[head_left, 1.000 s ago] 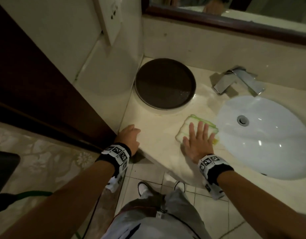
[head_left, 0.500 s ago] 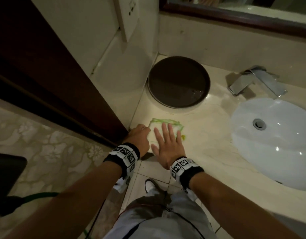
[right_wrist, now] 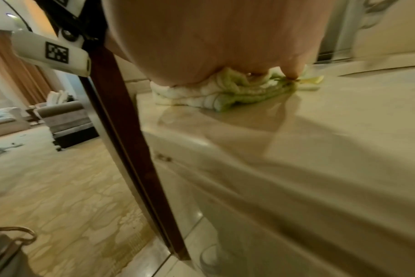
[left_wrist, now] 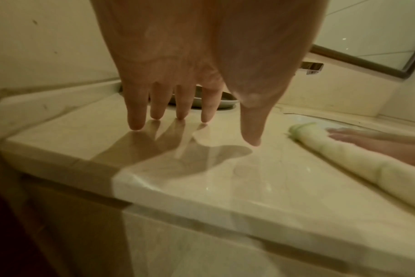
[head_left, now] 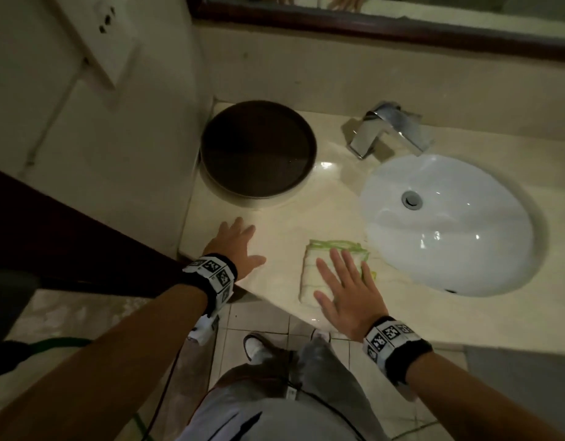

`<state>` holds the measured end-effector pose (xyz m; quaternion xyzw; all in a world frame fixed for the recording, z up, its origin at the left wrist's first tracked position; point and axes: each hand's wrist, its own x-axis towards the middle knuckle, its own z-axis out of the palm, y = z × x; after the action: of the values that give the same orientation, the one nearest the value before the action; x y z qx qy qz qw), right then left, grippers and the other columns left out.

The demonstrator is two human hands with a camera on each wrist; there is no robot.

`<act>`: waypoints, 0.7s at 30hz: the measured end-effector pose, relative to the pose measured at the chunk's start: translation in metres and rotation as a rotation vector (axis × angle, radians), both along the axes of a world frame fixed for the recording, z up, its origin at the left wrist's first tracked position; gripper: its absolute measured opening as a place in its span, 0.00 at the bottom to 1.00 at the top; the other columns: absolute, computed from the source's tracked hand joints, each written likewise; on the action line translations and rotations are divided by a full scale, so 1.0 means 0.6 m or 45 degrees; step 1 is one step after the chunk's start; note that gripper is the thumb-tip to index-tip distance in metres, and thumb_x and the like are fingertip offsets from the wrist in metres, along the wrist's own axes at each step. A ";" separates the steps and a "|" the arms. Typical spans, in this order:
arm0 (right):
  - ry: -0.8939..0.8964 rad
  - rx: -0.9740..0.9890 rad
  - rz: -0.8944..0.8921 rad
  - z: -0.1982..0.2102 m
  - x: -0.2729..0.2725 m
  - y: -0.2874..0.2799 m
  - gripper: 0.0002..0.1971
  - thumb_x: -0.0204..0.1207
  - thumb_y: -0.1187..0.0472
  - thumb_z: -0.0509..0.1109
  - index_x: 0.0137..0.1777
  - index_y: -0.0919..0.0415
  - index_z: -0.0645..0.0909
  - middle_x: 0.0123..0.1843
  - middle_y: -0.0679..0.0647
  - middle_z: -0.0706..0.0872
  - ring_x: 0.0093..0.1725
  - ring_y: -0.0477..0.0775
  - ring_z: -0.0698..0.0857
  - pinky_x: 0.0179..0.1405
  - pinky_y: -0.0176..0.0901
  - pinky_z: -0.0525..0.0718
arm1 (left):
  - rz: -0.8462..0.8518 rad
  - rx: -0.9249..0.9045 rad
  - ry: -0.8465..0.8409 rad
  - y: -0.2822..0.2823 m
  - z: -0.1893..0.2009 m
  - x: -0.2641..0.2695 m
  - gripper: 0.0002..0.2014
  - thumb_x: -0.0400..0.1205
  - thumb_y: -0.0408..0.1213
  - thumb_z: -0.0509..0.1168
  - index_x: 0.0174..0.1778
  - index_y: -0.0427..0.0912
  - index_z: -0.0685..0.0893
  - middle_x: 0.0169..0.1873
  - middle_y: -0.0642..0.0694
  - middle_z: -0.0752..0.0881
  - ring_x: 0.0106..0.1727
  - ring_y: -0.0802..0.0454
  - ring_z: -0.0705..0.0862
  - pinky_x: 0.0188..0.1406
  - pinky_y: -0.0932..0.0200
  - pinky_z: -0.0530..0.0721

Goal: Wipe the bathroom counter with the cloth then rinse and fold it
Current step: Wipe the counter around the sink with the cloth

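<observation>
While the right hand (head_left: 348, 291) presses flat, fingers spread, on the folded cloth (head_left: 313, 275) beside the sink (head_left: 513, 268), even pressure and overlapping strokes serve best; left hand (head_left: 236, 246) spread, bracing on counter (head_left: 275, 218).

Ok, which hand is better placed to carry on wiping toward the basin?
Right. The right hand lies flat on the folded white, green-edged cloth beside the white oval basin; the left hand rests on bare counter.
</observation>
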<state>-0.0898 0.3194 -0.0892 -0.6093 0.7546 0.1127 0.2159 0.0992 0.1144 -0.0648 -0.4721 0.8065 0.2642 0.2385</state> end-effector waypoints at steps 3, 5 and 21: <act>0.007 0.003 -0.071 0.000 -0.028 0.009 0.34 0.78 0.34 0.30 0.83 0.43 0.31 0.84 0.51 0.27 0.82 0.55 0.27 0.82 0.62 0.34 | -0.047 0.032 -0.068 -0.008 -0.006 -0.009 0.47 0.77 0.66 0.62 0.84 0.56 0.42 0.83 0.49 0.33 0.84 0.39 0.35 0.82 0.36 0.50; 0.000 0.022 -0.083 -0.002 -0.029 0.005 0.33 0.80 0.34 0.32 0.83 0.43 0.29 0.83 0.51 0.26 0.82 0.55 0.26 0.81 0.62 0.33 | -0.058 0.038 -0.076 -0.008 -0.010 -0.007 0.51 0.74 0.67 0.66 0.84 0.57 0.40 0.83 0.49 0.32 0.83 0.39 0.34 0.81 0.35 0.49; -0.011 -0.001 -0.338 -0.003 -0.056 -0.149 0.34 0.83 0.37 0.40 0.85 0.47 0.33 0.86 0.56 0.32 0.84 0.60 0.32 0.81 0.68 0.39 | -0.050 0.022 -0.053 -0.010 -0.018 -0.008 0.53 0.72 0.61 0.72 0.84 0.57 0.42 0.84 0.49 0.35 0.84 0.38 0.36 0.80 0.33 0.53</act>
<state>-0.1233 0.2300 -0.0913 -0.5047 0.8277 0.0801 0.2319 0.0942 0.1083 -0.0753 -0.4593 0.8082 0.2566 0.2647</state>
